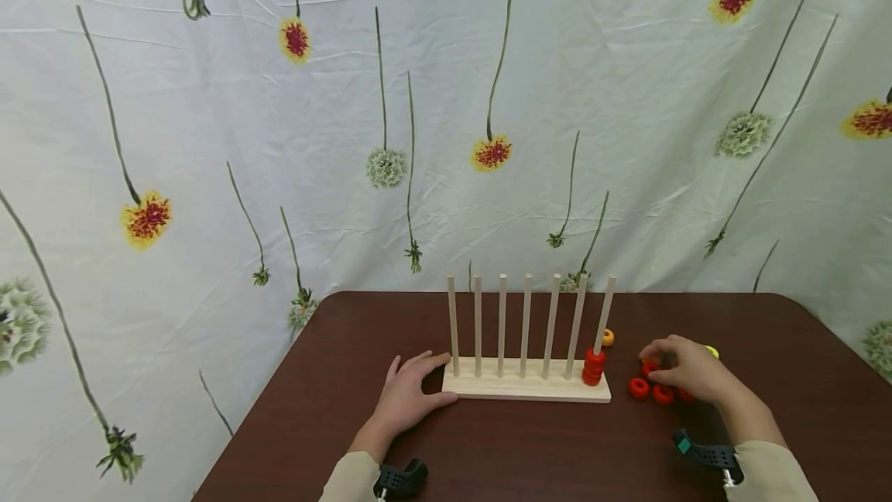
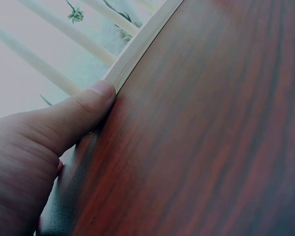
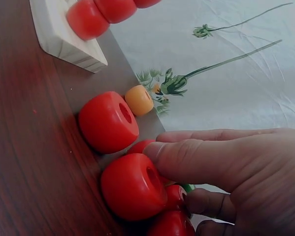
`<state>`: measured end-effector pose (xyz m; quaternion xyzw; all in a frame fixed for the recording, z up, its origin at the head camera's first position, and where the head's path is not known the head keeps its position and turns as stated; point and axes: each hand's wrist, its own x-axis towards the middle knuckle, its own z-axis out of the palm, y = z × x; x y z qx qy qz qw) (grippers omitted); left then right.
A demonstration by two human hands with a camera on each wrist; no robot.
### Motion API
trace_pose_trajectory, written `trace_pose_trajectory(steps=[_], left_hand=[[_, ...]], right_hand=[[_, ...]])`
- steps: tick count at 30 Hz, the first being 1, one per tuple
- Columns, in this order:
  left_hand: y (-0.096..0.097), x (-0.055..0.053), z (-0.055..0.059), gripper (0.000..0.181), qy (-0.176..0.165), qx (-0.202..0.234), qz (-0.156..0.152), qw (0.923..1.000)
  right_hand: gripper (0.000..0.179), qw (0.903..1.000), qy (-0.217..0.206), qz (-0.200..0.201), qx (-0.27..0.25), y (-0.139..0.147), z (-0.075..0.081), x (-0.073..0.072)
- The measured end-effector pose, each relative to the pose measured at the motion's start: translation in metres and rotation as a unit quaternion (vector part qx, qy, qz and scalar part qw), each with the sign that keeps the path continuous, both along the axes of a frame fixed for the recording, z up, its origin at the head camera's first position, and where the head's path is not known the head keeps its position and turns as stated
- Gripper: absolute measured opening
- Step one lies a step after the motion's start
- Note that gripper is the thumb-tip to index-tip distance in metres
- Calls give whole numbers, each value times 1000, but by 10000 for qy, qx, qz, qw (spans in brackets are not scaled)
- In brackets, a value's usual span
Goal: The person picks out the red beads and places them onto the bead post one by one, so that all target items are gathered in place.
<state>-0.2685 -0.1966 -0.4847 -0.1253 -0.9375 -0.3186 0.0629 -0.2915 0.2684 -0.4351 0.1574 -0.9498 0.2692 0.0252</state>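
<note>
A wooden peg stand (image 1: 526, 387) with several upright pegs sits on the table. Several red beads (image 1: 593, 368) are stacked on its rightmost peg. My left hand (image 1: 409, 397) holds the stand's left end, with the thumb (image 2: 100, 93) against the front edge and the index finger at the back corner. To the right of the stand, my right hand (image 1: 693, 370) is among loose beads, its thumb and index finger around a red bead (image 3: 141, 146). The thumb partly hides that bead. Two larger-looking red beads (image 3: 109, 122) lie nearer the right wrist camera.
Behind the stand's right end lies an orange bead (image 1: 608, 338). A yellow bead (image 1: 711, 351) shows past the right hand, and more red beads (image 1: 663, 394) lie in front of it. A white flowered cloth (image 1: 446, 138) hangs behind the dark brown table (image 1: 530, 448).
</note>
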Motion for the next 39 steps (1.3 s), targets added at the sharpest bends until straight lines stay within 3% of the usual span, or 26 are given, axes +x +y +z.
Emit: trace_pose_trajectory(steps=[7, 26, 39], left_hand=[[0, 0, 0, 67, 20, -38, -2, 10000], [1, 1, 0, 67, 80, -76, -3, 9999], [1, 1, 1, 67, 50, 9, 9, 10000]], right_hand=[[21, 9998, -112, 134, -3, 2, 1, -2], [23, 9991, -378, -102, 144, -2, 4, -1], [23, 9989, 246, -391, -9, -15, 13, 4]])
